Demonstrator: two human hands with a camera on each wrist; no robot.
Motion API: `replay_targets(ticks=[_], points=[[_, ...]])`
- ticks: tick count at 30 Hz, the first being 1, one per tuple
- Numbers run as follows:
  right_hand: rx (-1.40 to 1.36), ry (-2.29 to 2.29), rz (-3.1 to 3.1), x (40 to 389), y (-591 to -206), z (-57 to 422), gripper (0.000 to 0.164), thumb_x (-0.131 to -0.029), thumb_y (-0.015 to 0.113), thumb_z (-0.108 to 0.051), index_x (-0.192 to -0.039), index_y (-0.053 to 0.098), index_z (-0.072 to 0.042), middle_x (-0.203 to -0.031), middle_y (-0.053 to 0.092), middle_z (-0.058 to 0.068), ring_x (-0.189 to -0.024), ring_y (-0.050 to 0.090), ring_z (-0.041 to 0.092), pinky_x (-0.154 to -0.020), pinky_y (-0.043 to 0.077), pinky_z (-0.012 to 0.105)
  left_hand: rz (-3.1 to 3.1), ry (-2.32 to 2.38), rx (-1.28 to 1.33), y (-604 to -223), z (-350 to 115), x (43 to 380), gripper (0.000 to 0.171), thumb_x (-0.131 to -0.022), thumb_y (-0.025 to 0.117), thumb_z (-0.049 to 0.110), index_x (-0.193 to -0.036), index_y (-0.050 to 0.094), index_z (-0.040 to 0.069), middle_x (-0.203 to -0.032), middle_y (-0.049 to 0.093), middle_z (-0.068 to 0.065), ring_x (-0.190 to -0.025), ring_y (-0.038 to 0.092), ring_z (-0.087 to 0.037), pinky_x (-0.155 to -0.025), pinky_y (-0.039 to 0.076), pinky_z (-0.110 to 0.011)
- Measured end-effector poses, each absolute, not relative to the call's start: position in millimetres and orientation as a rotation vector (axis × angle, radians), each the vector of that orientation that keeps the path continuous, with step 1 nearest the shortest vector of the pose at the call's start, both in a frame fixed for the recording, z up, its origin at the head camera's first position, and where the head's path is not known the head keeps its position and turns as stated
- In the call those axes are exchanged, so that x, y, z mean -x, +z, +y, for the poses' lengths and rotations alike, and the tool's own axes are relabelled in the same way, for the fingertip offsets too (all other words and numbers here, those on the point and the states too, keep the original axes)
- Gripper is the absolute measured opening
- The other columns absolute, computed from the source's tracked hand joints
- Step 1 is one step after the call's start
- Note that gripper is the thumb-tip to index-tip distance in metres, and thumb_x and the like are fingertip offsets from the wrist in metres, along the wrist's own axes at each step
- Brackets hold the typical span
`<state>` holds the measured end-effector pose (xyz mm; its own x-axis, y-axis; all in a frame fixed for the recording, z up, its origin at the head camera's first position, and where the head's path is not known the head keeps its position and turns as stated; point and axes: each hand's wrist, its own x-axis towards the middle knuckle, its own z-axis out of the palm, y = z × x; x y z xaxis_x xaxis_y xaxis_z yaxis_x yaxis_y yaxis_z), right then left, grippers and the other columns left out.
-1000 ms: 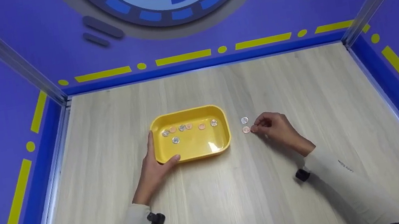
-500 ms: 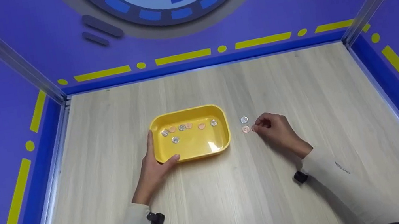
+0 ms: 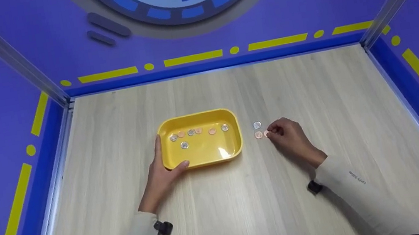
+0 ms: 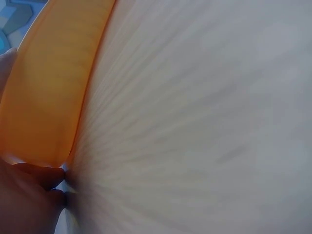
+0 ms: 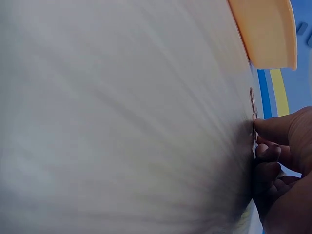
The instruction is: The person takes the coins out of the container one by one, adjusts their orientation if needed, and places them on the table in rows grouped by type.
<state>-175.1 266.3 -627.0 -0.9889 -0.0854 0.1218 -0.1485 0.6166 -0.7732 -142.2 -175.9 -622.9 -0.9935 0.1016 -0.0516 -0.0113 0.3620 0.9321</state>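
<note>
My left hand (image 3: 162,180) grips the near-left corner of a yellow plastic tray (image 3: 205,163), its thumb over the front rim and the fingers along the left side. In the left wrist view, the tray's orange-looking wall (image 4: 48,92) stands on the table beside the hand. To the tray's right, my right hand (image 3: 291,137) pinches a copper coin (image 3: 266,134) at the tabletop, partly hidden by the fingertips. Immediately left of it lies another copper coin (image 3: 258,135), with a silver coin (image 3: 257,125) just behind. The right wrist view shows the thumb on the coin (image 5: 253,127).
Inside the tray lie several silver and copper coins, among them a silver coin (image 3: 184,145) nearer the front. The wood-grain table (image 3: 233,214) is bounded by a blue back wall (image 3: 198,43) and side walls with metal corner posts.
The right hand's copper coin shows a little more of its face beside the fingertips, and the right forearm has shifted slightly left. My left hand and the tray stay in place.
</note>
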Motion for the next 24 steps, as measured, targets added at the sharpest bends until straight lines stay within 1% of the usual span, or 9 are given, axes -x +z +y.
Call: replay_targets(ticks=[4, 8, 11, 14, 18, 20, 21, 24], points=[[-0.216, 1.293, -2.755, 173.7, -627.0, 265.3, 0.006, -0.097, 0.082, -0.001, -0.102, 0.079, 0.001, -0.094, 0.071, 0.01, -0.085, 0.062, 0.02, -0.076, 0.048, 0.026, 2.513, 1.715, -0.095, -622.1, -176.3, 142.4, 0.129, -0.091, 0.091, 0.052, -0.18, 0.002, 0.023, -0.17, 0.046, -0.009, -0.147, 0.053, -0.025, -0.127, 0.033, -0.051], [-0.212, 1.277, -2.749, 172.8, -628.2, 265.2, 0.007, -0.097, 0.083, -0.003, -0.102, 0.079, 0.001, -0.094, 0.071, 0.01, -0.085, 0.062, 0.021, -0.077, 0.048, 0.028, 2.511, 1.719, -0.091, -621.5, -175.2, 141.4, 0.129, -0.091, 0.091, 0.051, -0.18, 0.002, 0.024, -0.171, 0.046, -0.009, -0.148, 0.052, -0.025, -0.128, 0.033, -0.05], [-0.186, 1.305, -2.75, 172.5, -628.7, 265.5, 0.009, -0.098, 0.083, -0.006, -0.102, 0.079, 0.001, -0.094, 0.072, 0.009, -0.085, 0.062, 0.02, -0.077, 0.048, 0.027, 2.499, 1.726, -0.087, -621.8, -174.5, 140.5, 0.129, -0.091, 0.091, 0.051, -0.18, 0.001, 0.026, -0.171, 0.045, -0.008, -0.15, 0.051, -0.025, -0.128, 0.032, -0.051], [-0.149, 1.396, -2.743, 172.4, -625.6, 266.9, 0.008, -0.101, 0.08, -0.008, -0.103, 0.079, 0.0, -0.095, 0.073, 0.009, -0.085, 0.062, 0.018, -0.076, 0.049, 0.025, 2.486, 1.728, -0.083, -622.6, -173.6, 139.9, 0.129, -0.091, 0.09, 0.053, -0.179, 0.0, 0.027, -0.171, 0.046, -0.008, -0.151, 0.05, -0.024, -0.128, 0.032, -0.05], [-0.1, 1.555, -2.715, 175.6, -612.7, 265.7, 0.008, -0.102, 0.076, -0.005, -0.107, 0.079, 0.0, -0.096, 0.075, 0.012, -0.081, 0.065, 0.02, -0.067, 0.05, 0.022, 2.488, 1.724, -0.085, -622.4, -173.1, 139.9, 0.13, -0.09, 0.09, 0.055, -0.179, 0.0, 0.027, -0.171, 0.046, -0.008, -0.151, 0.05, -0.024, -0.128, 0.032, -0.05], [-0.102, 1.601, -2.709, 179.3, -603.5, 261.5, 0.01, -0.102, 0.074, -0.003, -0.109, 0.079, 0.002, -0.095, 0.076, 0.015, -0.08, 0.068, 0.023, -0.065, 0.051, 0.022, 2.491, 1.723, -0.085, -622.3, -173.4, 140.4, 0.129, -0.09, 0.089, 0.057, -0.179, 0.0, 0.029, -0.171, 0.046, -0.007, -0.151, 0.05, -0.023, -0.128, 0.032, -0.049], [-0.116, 1.619, -2.706, 181.3, -598.8, 258.8, 0.011, -0.101, 0.074, -0.002, -0.11, 0.078, 0.003, -0.095, 0.076, 0.016, -0.079, 0.069, 0.025, -0.064, 0.052, 0.022, 2.49, 1.724, -0.086, -622.2, -173.6, 140.6, 0.129, -0.09, 0.089, 0.057, -0.179, 0.0, 0.029, -0.171, 0.046, -0.007, -0.151, 0.05, -0.023, -0.128, 0.032, -0.049], [-0.178, 1.618, -2.715, 187.1, -584.0, 247.2, 0.012, -0.1, 0.074, -0.001, -0.111, 0.078, 0.004, -0.096, 0.077, 0.015, -0.083, 0.07, 0.026, -0.069, 0.053, 0.02, 2.494, 1.725, -0.082, -622.0, -174.5, 141.0, 0.128, -0.09, 0.089, 0.058, -0.179, 0.001, 0.031, -0.17, 0.047, -0.006, -0.15, 0.05, -0.022, -0.128, 0.033, -0.047]])
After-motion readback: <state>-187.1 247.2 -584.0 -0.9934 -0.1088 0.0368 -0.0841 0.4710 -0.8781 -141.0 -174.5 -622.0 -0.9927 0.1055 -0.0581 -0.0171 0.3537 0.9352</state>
